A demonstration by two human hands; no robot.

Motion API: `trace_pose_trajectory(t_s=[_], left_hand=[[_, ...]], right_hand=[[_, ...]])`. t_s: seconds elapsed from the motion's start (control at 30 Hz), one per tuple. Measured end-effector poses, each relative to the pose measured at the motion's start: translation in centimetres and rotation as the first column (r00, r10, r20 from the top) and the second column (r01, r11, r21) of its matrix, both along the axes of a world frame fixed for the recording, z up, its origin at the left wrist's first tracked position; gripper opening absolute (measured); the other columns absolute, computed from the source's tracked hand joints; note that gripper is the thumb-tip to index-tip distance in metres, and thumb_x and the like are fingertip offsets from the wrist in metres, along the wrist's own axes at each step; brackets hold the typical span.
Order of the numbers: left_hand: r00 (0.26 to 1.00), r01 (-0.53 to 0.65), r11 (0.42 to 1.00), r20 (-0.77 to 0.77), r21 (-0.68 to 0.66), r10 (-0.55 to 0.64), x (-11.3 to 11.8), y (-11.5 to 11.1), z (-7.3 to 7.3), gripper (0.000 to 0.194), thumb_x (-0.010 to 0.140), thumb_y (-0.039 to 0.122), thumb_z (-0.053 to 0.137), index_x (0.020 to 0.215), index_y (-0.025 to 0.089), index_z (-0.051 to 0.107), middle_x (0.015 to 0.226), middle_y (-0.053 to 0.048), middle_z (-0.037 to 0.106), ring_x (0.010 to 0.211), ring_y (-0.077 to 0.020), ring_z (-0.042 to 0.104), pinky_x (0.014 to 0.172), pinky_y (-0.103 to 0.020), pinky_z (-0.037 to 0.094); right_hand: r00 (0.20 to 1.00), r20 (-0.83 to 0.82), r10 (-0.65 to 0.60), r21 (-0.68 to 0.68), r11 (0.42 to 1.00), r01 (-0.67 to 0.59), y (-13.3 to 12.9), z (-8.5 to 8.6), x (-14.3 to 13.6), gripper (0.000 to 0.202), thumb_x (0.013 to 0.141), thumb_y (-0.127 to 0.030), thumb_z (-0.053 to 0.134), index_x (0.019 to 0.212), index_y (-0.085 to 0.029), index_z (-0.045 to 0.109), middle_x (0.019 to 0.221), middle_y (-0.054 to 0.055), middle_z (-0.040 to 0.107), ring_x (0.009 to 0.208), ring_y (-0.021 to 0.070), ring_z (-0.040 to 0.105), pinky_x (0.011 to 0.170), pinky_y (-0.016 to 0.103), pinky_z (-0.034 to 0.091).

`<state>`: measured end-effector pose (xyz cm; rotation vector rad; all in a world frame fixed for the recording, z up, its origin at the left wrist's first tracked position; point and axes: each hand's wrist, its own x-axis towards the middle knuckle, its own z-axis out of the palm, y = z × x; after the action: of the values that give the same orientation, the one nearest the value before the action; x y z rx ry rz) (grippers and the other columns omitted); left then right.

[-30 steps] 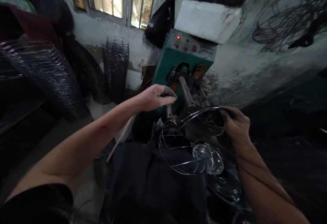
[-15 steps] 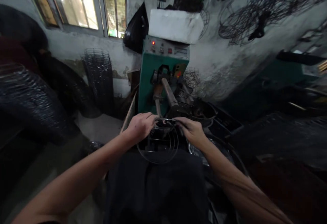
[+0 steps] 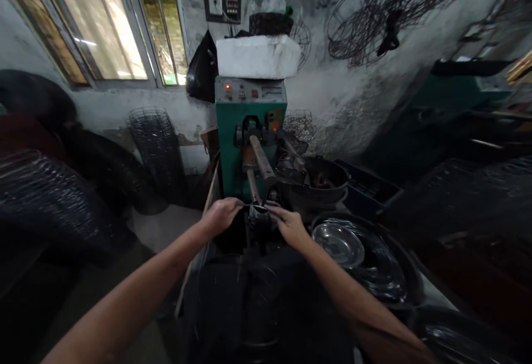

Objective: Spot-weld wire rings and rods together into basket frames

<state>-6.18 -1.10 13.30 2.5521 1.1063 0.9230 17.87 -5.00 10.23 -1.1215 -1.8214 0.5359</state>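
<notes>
A thin metal wire piece [image 3: 252,205] spans the gap between my hands, just below the arms of a green machine [image 3: 228,148]. My left hand [image 3: 225,214] pinches its left end. At its right end, my right hand [image 3: 287,223] has its fingers closed on the same piece. The machine's upper metal arm [image 3: 262,159] points toward me and ends just above my right fingers. Below it is a thinner lower arm [image 3: 253,185], whose tip is near the wire. The wire's lower part is blurred against dark clothing.
Right of the machine sits a dark round pan [image 3: 328,184]. Nearer on the right, a large basin [image 3: 399,267] holds shiny round wire pieces [image 3: 338,245]. Stacked wire racks [image 3: 153,142] lean by the wall at left. A white foam block [image 3: 257,56] tops the machine.
The view has shifted, showing more of the right-hand basin. My hands still hold wire, but the round wire frame that hung below them no longer shows clearly.
</notes>
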Motion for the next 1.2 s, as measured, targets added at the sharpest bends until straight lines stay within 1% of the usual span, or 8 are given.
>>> trace_pose_trajectory(t_s=[0.07, 0.13, 0.33, 0.4, 0.57, 0.63, 0.77, 1.2], left_hand=[[0.998, -0.039, 0.996, -0.057, -0.078, 0.035, 0.8, 1.4, -2.8, 0.017, 0.09, 0.019, 0.05, 0.082, 0.015, 0.064, 0.082, -0.007, 0.068, 0.081, -0.0162, 0.065, 0.077, -0.024, 0.049], [0.995, -0.067, 0.991, -0.085, -0.113, 0.058, 1.6, 2.7, -3.9, 0.017, 0.09, 0.019, 0.05, 0.081, 0.014, 0.063, 0.081, -0.008, 0.068, 0.081, -0.0172, 0.064, 0.077, -0.025, 0.048], [0.999, 0.012, 0.991, -0.041, -0.135, -0.017, 3.3, 4.8, -2.2, 0.02, 0.09, 0.025, 0.05, 0.08, 0.014, 0.064, 0.078, -0.007, 0.067, 0.077, -0.0166, 0.062, 0.073, -0.025, 0.046], [0.996, 0.0, 0.986, -0.085, -0.167, -0.014, 3.6, 5.0, -2.8, 0.02, 0.089, 0.025, 0.051, 0.077, 0.014, 0.063, 0.075, -0.006, 0.067, 0.073, -0.0157, 0.06, 0.07, -0.024, 0.046], [0.98, -0.039, 0.951, -0.199, -0.308, -0.025, 4.6, 5.5, -6.0, 0.02, 0.089, 0.022, 0.051, 0.074, 0.014, 0.062, 0.072, -0.004, 0.066, 0.07, -0.0144, 0.06, 0.066, -0.022, 0.044], [0.977, -0.047, 0.947, -0.21, -0.319, -0.022, 5.1, 5.9, -6.5, 0.021, 0.089, 0.022, 0.05, 0.074, 0.013, 0.062, 0.073, -0.005, 0.066, 0.072, -0.0149, 0.061, 0.067, -0.023, 0.043], [0.98, -0.035, 0.949, -0.195, -0.315, -0.029, 5.8, 6.5, -6.2, 0.019, 0.088, 0.02, 0.052, 0.074, 0.013, 0.061, 0.075, -0.006, 0.068, 0.073, -0.0156, 0.062, 0.069, -0.023, 0.043], [0.993, 0.017, 0.953, -0.104, -0.303, -0.051, 6.4, 6.8, -6.4, 0.016, 0.088, 0.017, 0.053, 0.077, 0.015, 0.064, 0.076, -0.004, 0.068, 0.074, -0.0152, 0.062, 0.071, -0.022, 0.045]], right_hand=[[1.0, 0.019, -0.025, -0.079, 0.997, 0.026, 0.9, -2.5, 0.4, 0.033, 0.087, -0.023, 0.048, 0.114, -0.022, 0.067, 0.113, 0.004, 0.069, 0.105, 0.0199, 0.064, 0.097, 0.037, 0.049], [0.997, 0.037, -0.072, -0.126, 0.989, 0.076, 1.6, -3.4, 0.9, 0.033, 0.085, -0.021, 0.048, 0.111, -0.021, 0.068, 0.112, 0.004, 0.069, 0.106, 0.02, 0.064, 0.098, 0.037, 0.048], [0.99, 0.045, -0.134, -0.132, 0.981, 0.139, 1.7, -1.1, 2.5, 0.034, 0.085, -0.025, 0.047, 0.11, -0.021, 0.069, 0.108, 0.005, 0.071, 0.102, 0.0218, 0.065, 0.093, 0.037, 0.05], [0.991, 0.065, -0.121, -0.198, 0.971, 0.132, 1.6, -1.5, 2.9, 0.033, 0.082, -0.023, 0.049, 0.107, -0.02, 0.07, 0.103, 0.005, 0.072, 0.097, 0.0226, 0.066, 0.089, 0.037, 0.052], [0.989, 0.113, -0.096, -0.356, 0.926, 0.13, 2.2, -4.3, 3.3, 0.037, 0.079, -0.017, 0.047, 0.108, -0.016, 0.07, 0.078, 0.005, 0.074, 0.078, 0.0212, 0.068, 0.081, 0.035, 0.053], [0.987, 0.131, -0.097, -0.35, 0.927, 0.137, 2.6, -4.8, 3.6, 0.036, 0.078, -0.016, 0.048, 0.108, -0.015, 0.07, 0.084, 0.006, 0.074, 0.084, 0.0217, 0.068, 0.085, 0.035, 0.052], [0.98, 0.165, -0.112, -0.313, 0.936, 0.159, 3.5, -4.6, 4.1, 0.032, 0.077, -0.012, 0.051, 0.1, -0.019, 0.072, 0.104, 0.006, 0.072, 0.098, 0.0233, 0.065, 0.092, 0.037, 0.049], [0.978, 0.205, -0.034, -0.235, 0.969, 0.083, 4.9, -5.3, 5.0, 0.037, 0.075, -0.007, 0.048, 0.1, -0.019, 0.073, 0.108, 0.008, 0.07, 0.107, 0.0234, 0.063, 0.097, 0.038, 0.048]])
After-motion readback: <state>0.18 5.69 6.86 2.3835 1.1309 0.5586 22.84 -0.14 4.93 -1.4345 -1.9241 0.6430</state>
